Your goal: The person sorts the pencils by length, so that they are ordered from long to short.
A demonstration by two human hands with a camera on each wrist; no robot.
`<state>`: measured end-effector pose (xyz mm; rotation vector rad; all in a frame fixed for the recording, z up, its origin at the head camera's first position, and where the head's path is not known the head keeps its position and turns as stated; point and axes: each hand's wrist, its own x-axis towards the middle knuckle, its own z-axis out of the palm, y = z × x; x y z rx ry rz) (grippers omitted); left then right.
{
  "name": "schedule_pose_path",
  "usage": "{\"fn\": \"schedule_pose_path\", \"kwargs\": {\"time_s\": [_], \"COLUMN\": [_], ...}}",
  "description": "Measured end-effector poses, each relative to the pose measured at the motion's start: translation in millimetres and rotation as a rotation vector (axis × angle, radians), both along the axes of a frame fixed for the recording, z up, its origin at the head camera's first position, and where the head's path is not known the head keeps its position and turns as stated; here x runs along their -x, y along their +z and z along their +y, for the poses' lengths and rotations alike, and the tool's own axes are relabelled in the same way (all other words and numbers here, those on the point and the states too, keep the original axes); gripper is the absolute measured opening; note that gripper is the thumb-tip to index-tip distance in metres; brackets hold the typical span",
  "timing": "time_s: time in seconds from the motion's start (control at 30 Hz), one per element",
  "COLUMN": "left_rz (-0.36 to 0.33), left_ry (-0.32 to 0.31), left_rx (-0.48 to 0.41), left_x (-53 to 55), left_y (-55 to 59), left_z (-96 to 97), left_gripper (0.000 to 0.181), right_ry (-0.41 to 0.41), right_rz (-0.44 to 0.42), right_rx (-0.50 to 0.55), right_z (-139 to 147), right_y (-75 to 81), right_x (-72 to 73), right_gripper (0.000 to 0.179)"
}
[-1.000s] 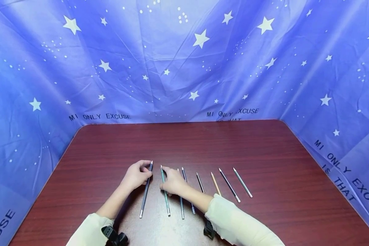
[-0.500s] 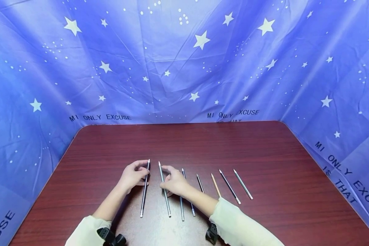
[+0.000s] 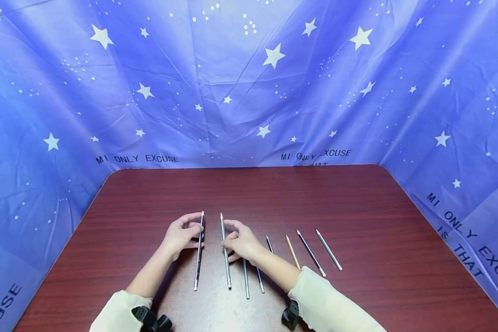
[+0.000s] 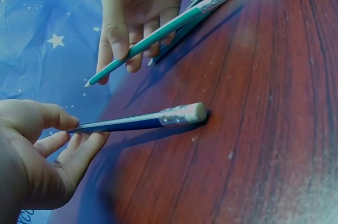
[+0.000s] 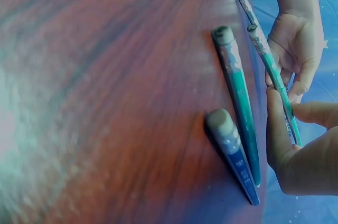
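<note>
My left hand (image 3: 181,236) pinches a dark blue pencil (image 3: 198,265) between thumb and fingers, its tip pointing away from me. In the left wrist view the white eraser (image 4: 196,113) of this pencil is low over the table, touching or nearly so. A green pencil (image 3: 227,269) is pinched by my right hand (image 3: 242,242), a short gap to the right of the blue one. Its tip points away too, and the right wrist view shows thumb and finger on either side of its shaft (image 5: 275,73). Both pencils stand roughly parallel.
Under and beside my right forearm lie a teal pencil (image 3: 246,279) and a blue pencil (image 3: 260,279). Farther right are a black pencil (image 3: 269,243), a yellow one (image 3: 292,251), a dark blue one (image 3: 310,252) and a greenish one (image 3: 329,249). A starry blue curtain (image 3: 216,92) surrounds the brown table (image 3: 157,193).
The green pencil's tip has risen, and my right hand has moved slightly right and away from me with it. The blue pencil's tip is also a little higher; its eraser end has swung right.
</note>
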<state>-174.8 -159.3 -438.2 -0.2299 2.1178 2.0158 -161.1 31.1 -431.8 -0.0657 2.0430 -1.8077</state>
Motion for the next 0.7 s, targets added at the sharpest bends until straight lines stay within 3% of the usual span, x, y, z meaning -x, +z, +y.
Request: {"fn": "schedule_pose_path", "kwargs": {"time_s": [0.4,0.7], "left_rz": [0.001,0.017], "left_ry": [0.005,0.019], "left_rx": [-0.031,-0.011], "left_x": [-1.5,4.7], "left_y": [5.4,5.2], "left_z": [8.0,10.5], "left_gripper": [0.051,0.05], "right_ry": [0.006,0.011], "right_rz": [-0.001,-0.01], "right_rx": [0.043,0.05], "right_z": [7,13], "right_y": [3.6,2.6], "right_x": [-1.1,0.9], "right_gripper": [0.061,0.061]}}
